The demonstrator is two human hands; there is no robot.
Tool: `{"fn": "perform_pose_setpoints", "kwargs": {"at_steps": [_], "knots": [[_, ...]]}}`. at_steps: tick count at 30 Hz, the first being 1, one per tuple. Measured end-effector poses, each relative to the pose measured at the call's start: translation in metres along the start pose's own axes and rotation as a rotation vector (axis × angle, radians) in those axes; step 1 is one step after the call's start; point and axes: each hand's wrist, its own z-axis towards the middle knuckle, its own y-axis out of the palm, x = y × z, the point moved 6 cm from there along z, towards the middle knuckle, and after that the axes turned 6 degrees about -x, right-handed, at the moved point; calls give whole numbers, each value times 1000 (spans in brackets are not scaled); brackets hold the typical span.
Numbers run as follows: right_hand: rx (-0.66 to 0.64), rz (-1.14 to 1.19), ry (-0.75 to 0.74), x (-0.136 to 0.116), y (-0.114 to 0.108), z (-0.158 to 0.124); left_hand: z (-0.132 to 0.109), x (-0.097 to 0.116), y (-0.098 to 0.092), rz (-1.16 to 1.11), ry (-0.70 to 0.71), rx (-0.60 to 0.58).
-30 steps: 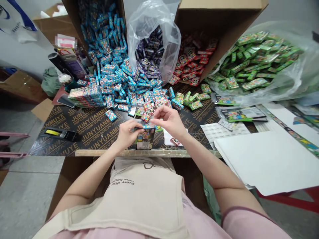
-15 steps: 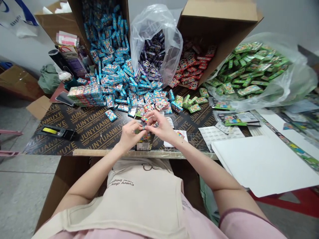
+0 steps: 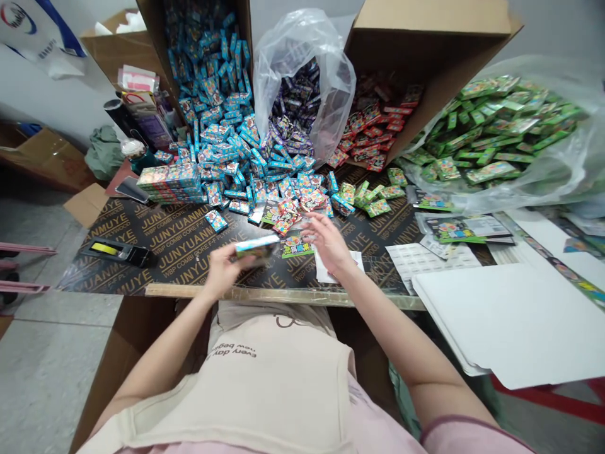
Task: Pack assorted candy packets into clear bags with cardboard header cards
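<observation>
Small printed box (image 3: pixel 255 248) held up in the left hand (image 3: pixel 224 271), fingers closed around it, blue along its top edge, right above the black plywood worktop (image 3: pixel 189 265)! Over on the other side, the right hand (image 3: pixel 327 244) is apart from the left, open, fingers loosely spread, nothing visible in it, hovering just above a white paper slip (image 3: pixel 336 268). Between the two hands, a green-printed card (image 3: pixel 297 244) lies flat on the worktop, with a small scatter of red packets (image 3: pixel 288 215) just behind it. Further out, a great spill of blue packets (image 3: pixel 227 151) runs down from a cardboard carton (image 3: pixel 198 38), a clear plastic bag (image 3: pixel 307 63) holds purple packets (image 3: pixel 293 104), and red packets (image 3: pixel 373 129) fill the next carton. Off to the right, green packets (image 3: pixel 491 129) heap up in another clear bag (image 3: pixel 558 176). Out left, a stack of boxes (image 3: pixel 167 184) sits beside a phone (image 3: pixel 131 189), while a white board (image 3: pixel 510 321) lies at right!
</observation>
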Motion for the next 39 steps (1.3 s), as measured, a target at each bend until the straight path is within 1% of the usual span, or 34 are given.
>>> {"fn": "perform_pose_setpoints", "kwargs": {"at_steps": [2, 3, 4, 6, 8, 10, 13, 15, 17, 19, 21, 23, 26, 28, 30, 32, 34, 36, 38, 39], "knots": [[151, -425, -123, 1, -30, 5, 3, -4, -47, 300, 79, 122], [166, -657, -141, 4, -39, 7, 8, -11, -66, 449, 94, 141], [125, -870, -134, 11, -42, 10, 14, -23, -83, 595, 68, 143], [-61, -1189, -104, 29, -37, 15, 28, -53, -111, 839, -41, 135], [-221, -1385, -119, 42, -26, 19, 41, -85, -127, 984, -136, 83], [-278, -1516, -155, 47, -16, 26, 52, -109, -137, 1045, -188, 67], [-331, -1593, -198, 49, -7, 43, 64, -131, -145, 1058, -211, 68], [-395, -1580, -240, 48, -3, 53, 70, -139, -147, 1053, -210, 62], [-495, -1503, -264, 49, 0, 59, 74, -144, -147, 1041, -204, 58], [-585, -1384, -247, 50, 1, 62, 76, -147, -146, 1029, -198, 60], [-616, -1274, -216, 47, 0, 64, 76, -150, -147, 1024, -203, 76], [-577, -1196, -240, 37, -4, 64, 73, -150, -150, 1026, -210, 89], [-480, -1082, -379, 8, -11, 61, 64, -149, -156, 1081, -220, 96], [-400, -987, -469, -14, -18, 58, 57, -149, -161, 1143, -233, 109], [-275, -886, -509, -33, -27, 57, 53, -151, -162, 1169, -238, 96], [-117, -755, -491, -48, -34, 58, 54, -153, -158, 1135, -217, 50], [-3, -563, -419, -54, -35, 59, 61, -151, -149, 1056, -184, 7], [18, -344, -330, -53, -27, 58, 69, -141, -137, 928, -177, 28], [-14, -161, -247, -47, -11, 55, 73, -120, -120, 696, -183, 131], [-33, -88, -207, -42, -1, 52, 72, -107, -108, 523, -182, 195]]}}
